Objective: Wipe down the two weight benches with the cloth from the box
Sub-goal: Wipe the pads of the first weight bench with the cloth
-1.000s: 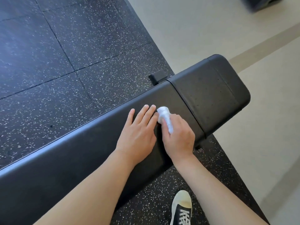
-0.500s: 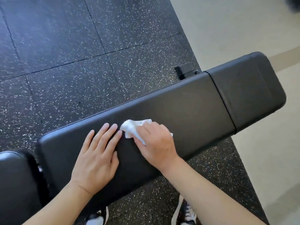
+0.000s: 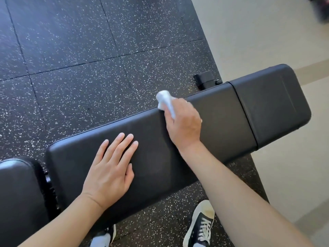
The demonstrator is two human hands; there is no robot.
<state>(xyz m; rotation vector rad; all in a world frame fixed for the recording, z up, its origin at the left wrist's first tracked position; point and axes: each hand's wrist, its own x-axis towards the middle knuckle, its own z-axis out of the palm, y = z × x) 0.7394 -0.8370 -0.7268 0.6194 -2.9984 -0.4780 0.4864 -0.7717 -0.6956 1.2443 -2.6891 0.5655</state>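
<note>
Speckled black rubber floor tiles (image 3: 74,50) lie under us, giving way to pale smooth flooring (image 3: 258,32) on the far right. Across the middle runs the weight bench (image 3: 154,157), its long black pad ending in a separate end pad (image 3: 270,107), with another black pad (image 3: 19,198) at our lower left; whether that belongs to the second bench we cannot tell.

Our right hand (image 3: 183,123) clenches the bunched white cloth (image 3: 166,101) at the pad's far edge, part of it poking past the edge. Our left hand (image 3: 111,168) lies flat on the pad, fingers straight, holding nothing.

We judge the risks small. With so little cloth in contact, strokes could leave strips unwiped. Pushing further could carry the cloth off the edge and onto the floor. Our black sneaker (image 3: 200,223) stands close beneath the bench.
</note>
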